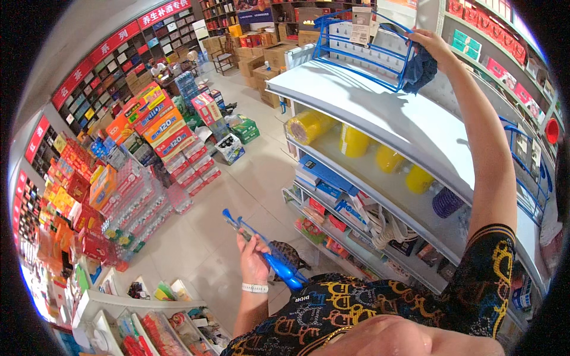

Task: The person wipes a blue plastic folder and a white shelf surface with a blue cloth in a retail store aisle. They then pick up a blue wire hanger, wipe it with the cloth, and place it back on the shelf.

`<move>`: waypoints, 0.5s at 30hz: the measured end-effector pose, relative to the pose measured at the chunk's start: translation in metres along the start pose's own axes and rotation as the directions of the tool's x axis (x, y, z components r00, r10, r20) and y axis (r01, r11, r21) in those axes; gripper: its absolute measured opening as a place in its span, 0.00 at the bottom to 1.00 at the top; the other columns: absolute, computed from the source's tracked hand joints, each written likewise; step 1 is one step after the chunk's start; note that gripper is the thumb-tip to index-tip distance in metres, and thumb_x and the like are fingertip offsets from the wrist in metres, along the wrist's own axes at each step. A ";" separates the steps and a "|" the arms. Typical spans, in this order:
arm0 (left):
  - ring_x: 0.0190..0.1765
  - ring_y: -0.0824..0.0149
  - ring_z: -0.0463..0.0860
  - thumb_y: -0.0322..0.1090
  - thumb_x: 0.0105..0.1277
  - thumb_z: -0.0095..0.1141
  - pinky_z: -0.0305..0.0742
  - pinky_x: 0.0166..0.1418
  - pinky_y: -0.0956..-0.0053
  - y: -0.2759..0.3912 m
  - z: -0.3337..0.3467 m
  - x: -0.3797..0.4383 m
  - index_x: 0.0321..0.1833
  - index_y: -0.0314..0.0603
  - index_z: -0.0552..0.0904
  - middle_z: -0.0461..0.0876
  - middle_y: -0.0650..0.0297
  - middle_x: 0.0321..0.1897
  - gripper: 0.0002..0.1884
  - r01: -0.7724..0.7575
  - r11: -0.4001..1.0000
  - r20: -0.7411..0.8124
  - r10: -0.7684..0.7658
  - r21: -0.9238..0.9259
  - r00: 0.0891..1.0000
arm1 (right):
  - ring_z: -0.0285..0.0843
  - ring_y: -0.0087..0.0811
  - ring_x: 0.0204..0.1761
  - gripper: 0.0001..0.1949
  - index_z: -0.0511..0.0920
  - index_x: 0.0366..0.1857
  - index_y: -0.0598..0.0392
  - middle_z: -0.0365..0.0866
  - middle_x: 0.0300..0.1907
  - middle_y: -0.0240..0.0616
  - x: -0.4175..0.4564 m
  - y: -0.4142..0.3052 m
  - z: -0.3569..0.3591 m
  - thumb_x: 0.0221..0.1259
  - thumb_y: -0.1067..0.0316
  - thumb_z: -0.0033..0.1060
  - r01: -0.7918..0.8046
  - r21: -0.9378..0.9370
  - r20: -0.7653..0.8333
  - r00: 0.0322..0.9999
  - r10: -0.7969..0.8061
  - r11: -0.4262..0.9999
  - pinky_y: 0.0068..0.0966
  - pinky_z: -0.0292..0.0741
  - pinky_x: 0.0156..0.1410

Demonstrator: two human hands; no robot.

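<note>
My left hand (254, 258), with a white band at the wrist, is closed around a long, glossy blue-handled object (282, 271) in front of my torso; its exact kind cannot be told. At the upper right, my right hand (429, 44) reaches out over the top shelf. Its fingers are at the upper corner of a blue wire rack (365, 66), and a bunched dark blue cloth (419, 71) hangs from the hand. A paper tag (360, 26) is fixed on the rack. The rack stands on the white top shelf (347, 82).
Below are shelves with yellow rolls (354, 141), a purple coil (446, 202) and boxes. Another blue wire rack (527, 164) stands at the right. Stacked drink cartons (171, 133) rise from the tiled floor at left; a bin counter (147, 302) is at lower left.
</note>
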State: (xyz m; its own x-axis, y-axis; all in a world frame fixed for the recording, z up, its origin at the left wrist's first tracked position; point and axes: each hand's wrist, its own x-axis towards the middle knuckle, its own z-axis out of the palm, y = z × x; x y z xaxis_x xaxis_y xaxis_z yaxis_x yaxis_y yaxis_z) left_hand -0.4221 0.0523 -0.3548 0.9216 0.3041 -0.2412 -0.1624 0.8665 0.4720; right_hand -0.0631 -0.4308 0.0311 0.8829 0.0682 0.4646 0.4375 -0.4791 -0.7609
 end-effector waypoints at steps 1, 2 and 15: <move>0.35 0.74 0.73 0.26 0.72 0.58 0.73 0.38 0.75 0.003 -0.001 -0.005 0.67 0.68 0.72 0.77 0.65 0.42 0.25 -0.017 1.000 -0.027 0.017 0.013 0.999 | 0.74 0.17 0.35 0.15 0.87 0.46 0.51 0.85 0.36 0.25 0.007 0.003 0.005 0.67 0.53 0.67 -0.009 -0.004 -0.015 1.000 0.009 1.000 0.19 0.72 0.39; 0.35 0.73 0.73 0.25 0.72 0.58 0.73 0.39 0.74 0.004 -0.009 -0.006 0.69 0.67 0.70 0.77 0.64 0.42 0.28 -0.052 0.998 -0.043 0.054 0.043 0.998 | 0.73 0.16 0.35 0.15 0.87 0.47 0.51 0.84 0.36 0.25 0.013 0.008 0.009 0.67 0.53 0.67 -0.019 -0.009 -0.031 0.999 0.019 1.000 0.19 0.72 0.40; 0.34 0.74 0.72 0.25 0.71 0.58 0.72 0.37 0.76 -0.004 -0.001 -0.011 0.69 0.66 0.71 0.77 0.64 0.42 0.27 -0.005 0.996 -0.091 0.013 0.087 0.996 | 0.84 0.56 0.52 0.17 0.83 0.54 0.50 0.86 0.50 0.52 0.033 0.051 -0.028 0.72 0.53 0.53 0.182 -0.865 0.053 0.960 -0.274 0.468 0.46 0.78 0.59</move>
State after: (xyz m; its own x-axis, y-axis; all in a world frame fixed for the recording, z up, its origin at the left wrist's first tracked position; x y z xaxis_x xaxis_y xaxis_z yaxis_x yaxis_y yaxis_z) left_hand -0.4319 0.0456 -0.3548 0.8837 0.3498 -0.3110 -0.1354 0.8272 0.5454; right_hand -0.0163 -0.4773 0.0198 0.7373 0.2434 0.6302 0.2176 -0.9687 0.1196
